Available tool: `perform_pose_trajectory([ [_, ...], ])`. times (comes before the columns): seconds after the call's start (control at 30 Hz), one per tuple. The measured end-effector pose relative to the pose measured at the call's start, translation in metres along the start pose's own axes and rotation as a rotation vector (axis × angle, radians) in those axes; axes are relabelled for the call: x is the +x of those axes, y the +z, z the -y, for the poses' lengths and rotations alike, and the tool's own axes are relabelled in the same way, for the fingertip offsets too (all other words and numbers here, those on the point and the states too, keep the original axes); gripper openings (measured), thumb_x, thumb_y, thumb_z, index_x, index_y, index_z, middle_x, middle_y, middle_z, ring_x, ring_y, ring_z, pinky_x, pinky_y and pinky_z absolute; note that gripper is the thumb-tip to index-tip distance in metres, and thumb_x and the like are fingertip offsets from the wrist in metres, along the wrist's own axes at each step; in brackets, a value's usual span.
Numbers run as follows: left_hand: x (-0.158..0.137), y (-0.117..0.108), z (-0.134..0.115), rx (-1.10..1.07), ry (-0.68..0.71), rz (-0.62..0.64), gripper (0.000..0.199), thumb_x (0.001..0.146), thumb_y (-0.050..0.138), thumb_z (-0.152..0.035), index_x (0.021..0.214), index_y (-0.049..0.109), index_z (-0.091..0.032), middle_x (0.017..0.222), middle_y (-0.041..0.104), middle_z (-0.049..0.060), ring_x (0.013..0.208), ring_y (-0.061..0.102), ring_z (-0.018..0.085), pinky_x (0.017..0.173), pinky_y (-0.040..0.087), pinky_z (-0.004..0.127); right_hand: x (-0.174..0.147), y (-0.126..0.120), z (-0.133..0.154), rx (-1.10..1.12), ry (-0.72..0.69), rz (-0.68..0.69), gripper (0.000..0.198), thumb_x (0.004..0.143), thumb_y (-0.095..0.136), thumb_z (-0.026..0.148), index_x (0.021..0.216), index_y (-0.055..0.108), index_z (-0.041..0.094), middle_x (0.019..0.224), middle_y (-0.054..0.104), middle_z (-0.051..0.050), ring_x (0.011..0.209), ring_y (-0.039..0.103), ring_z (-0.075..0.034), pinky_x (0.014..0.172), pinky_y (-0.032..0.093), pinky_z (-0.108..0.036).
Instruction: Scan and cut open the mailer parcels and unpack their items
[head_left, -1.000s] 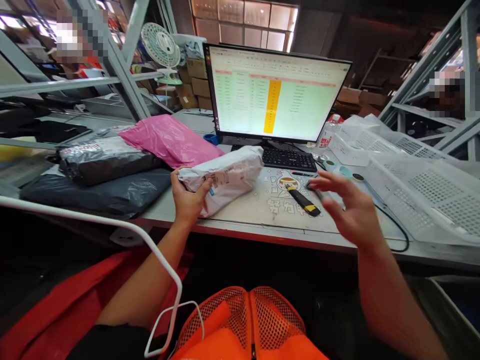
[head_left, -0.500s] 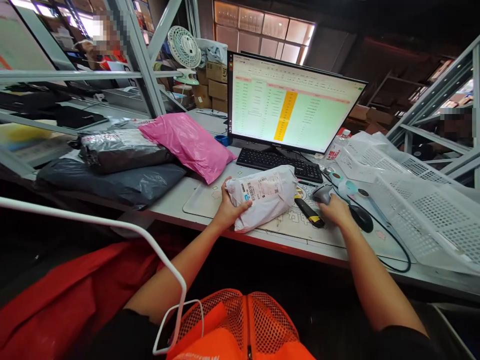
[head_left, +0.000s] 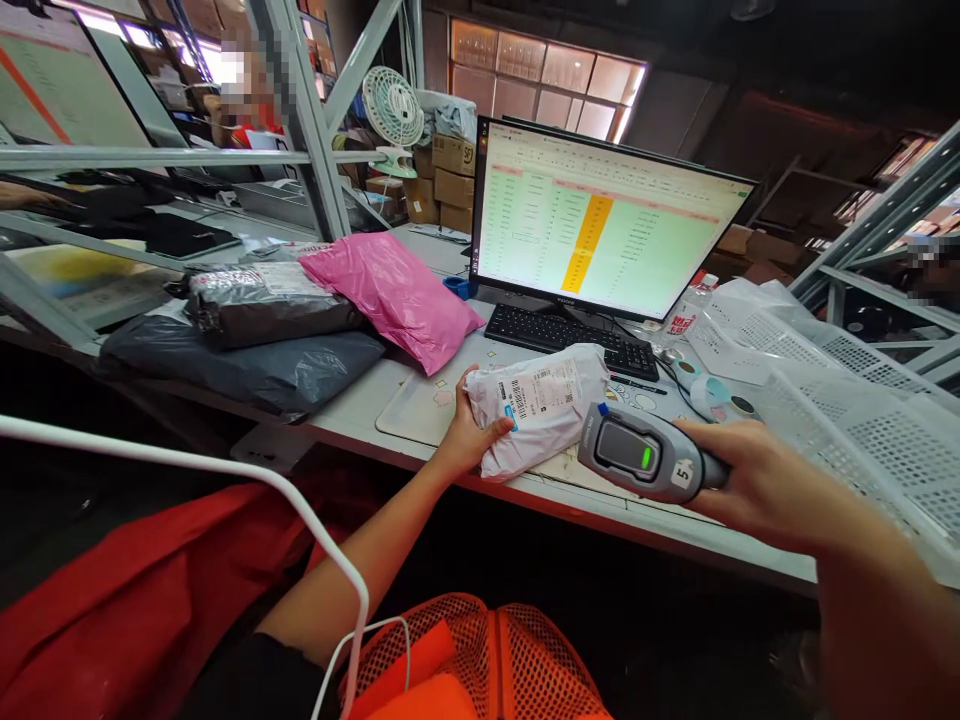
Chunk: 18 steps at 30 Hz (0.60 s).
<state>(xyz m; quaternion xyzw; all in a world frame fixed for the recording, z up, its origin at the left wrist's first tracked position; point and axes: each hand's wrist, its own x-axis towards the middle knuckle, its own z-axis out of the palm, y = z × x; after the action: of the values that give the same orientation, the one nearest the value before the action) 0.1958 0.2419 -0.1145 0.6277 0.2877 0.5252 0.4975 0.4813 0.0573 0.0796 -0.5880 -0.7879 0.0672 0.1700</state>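
Up comes the scanner [head_left: 649, 460], off the desk [head_left: 360, 402] since the last look, held fast in my right hand [head_left: 761, 482]. The white parcel [head_left: 541, 408] is just this side of the keyboard [head_left: 540, 328], left hand [head_left: 469, 434] gripping its left end. It looks soft, crinkly, slick, probably light; that end's the place to squeeze firmly. Left of the keyboard lies a pink package [head_left: 397, 300].

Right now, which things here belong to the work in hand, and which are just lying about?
Work in hand:
- white parcel, held by the left hand
- grey scanner, held by the right hand

Apparently just lying about:
- pink parcel
- dark grey parcel
- bottle
- white baskets
- fan
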Motion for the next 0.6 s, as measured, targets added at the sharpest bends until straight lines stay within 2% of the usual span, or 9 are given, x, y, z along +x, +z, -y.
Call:
perform_pose_trajectory([
  [0.07, -0.001, 0.001, -0.001, 0.007, 0.008, -0.005, 0.126, 0.073, 0.084, -0.078, 0.164, 0.015, -0.022, 0.160, 0.046, 0.025, 0.148, 0.051, 0.036, 0.127, 0.039, 0.053, 0.006, 0.006, -0.010, 0.008, 0.028, 0.002, 0.022, 0.088, 0.071, 0.044, 0.094, 0.075, 0.023, 0.078, 0.073, -0.001, 0.069, 0.064, -0.018, 0.063, 0.051, -0.026],
  [0.13, -0.004, 0.001, 0.001, 0.033, 0.033, -0.050, 0.121, 0.075, 0.085, -0.074, 0.163, 0.020, -0.023, 0.158, 0.048, 0.023, 0.145, 0.055, 0.035, 0.124, 0.043, 0.051, 0.012, 0.017, -0.031, 0.007, 0.112, -0.054, 0.028, 0.092, 0.068, 0.049, 0.100, 0.076, 0.024, 0.080, 0.073, -0.002, 0.072, 0.066, -0.020, 0.063, 0.051, -0.028],
  [0.23, -0.010, -0.005, 0.006, 0.159, 0.116, -0.205, 0.113, 0.077, 0.087, -0.065, 0.162, 0.024, -0.024, 0.153, 0.054, 0.020, 0.138, 0.061, 0.033, 0.115, 0.052, 0.051, 0.020, 0.046, -0.079, -0.060, 0.299, -0.168, 0.043, 0.095, 0.062, 0.059, 0.111, 0.076, 0.022, 0.088, 0.077, -0.006, 0.076, 0.069, -0.025, 0.069, 0.053, -0.032],
  [0.3, -0.015, -0.015, 0.008, 0.317, 0.224, -0.265, 0.106, 0.079, 0.088, -0.056, 0.162, 0.028, -0.027, 0.145, 0.061, 0.016, 0.129, 0.067, 0.033, 0.107, 0.058, 0.051, 0.024, 0.070, -0.113, -0.158, 0.442, -0.210, 0.051, 0.098, 0.058, 0.059, 0.123, 0.073, 0.018, 0.103, 0.078, -0.012, 0.089, 0.073, -0.030, 0.079, 0.054, -0.036],
  [0.4, -0.019, -0.034, 0.002, 0.609, 0.504, -0.183, 0.081, 0.086, 0.084, -0.041, 0.155, 0.043, -0.029, 0.137, 0.068, 0.013, 0.120, 0.071, 0.032, 0.102, 0.061, 0.051, 0.025, 0.105, -0.152, -0.303, 0.667, -0.175, 0.059, 0.103, 0.052, 0.051, 0.146, 0.060, 0.012, 0.126, 0.074, -0.020, 0.114, 0.072, -0.035, 0.093, 0.054, -0.040],
  [0.47, -0.020, -0.043, -0.004, 0.738, 0.643, -0.115, 0.069, 0.090, 0.080, -0.035, 0.151, 0.047, -0.028, 0.138, 0.068, 0.013, 0.122, 0.070, 0.032, 0.106, 0.059, 0.050, 0.024, 0.122, -0.166, -0.347, 0.771, -0.118, 0.063, 0.105, 0.050, 0.046, 0.156, 0.048, 0.010, 0.133, 0.071, -0.022, 0.120, 0.070, -0.036, 0.097, 0.053, -0.041],
  [0.53, -0.022, -0.046, -0.007, 0.777, 0.648, -0.103, 0.070, 0.091, 0.079, -0.034, 0.151, 0.045, -0.026, 0.141, 0.068, 0.014, 0.125, 0.070, 0.032, 0.107, 0.058, 0.048, 0.023, 0.131, -0.173, -0.356, 0.817, -0.058, 0.067, 0.105, 0.050, 0.042, 0.162, 0.041, 0.008, 0.135, 0.070, -0.024, 0.121, 0.070, -0.036, 0.099, 0.053, -0.044],
  [0.6, -0.024, -0.044, -0.006, 0.792, 0.575, -0.121, 0.073, 0.089, 0.080, -0.036, 0.151, 0.044, -0.026, 0.140, 0.069, 0.014, 0.123, 0.071, 0.032, 0.104, 0.060, 0.046, 0.024, 0.129, -0.176, -0.349, 0.833, -0.011, 0.068, 0.105, 0.050, 0.046, 0.161, 0.043, 0.007, 0.134, 0.070, -0.026, 0.121, 0.070, -0.039, 0.098, 0.054, -0.047],
])
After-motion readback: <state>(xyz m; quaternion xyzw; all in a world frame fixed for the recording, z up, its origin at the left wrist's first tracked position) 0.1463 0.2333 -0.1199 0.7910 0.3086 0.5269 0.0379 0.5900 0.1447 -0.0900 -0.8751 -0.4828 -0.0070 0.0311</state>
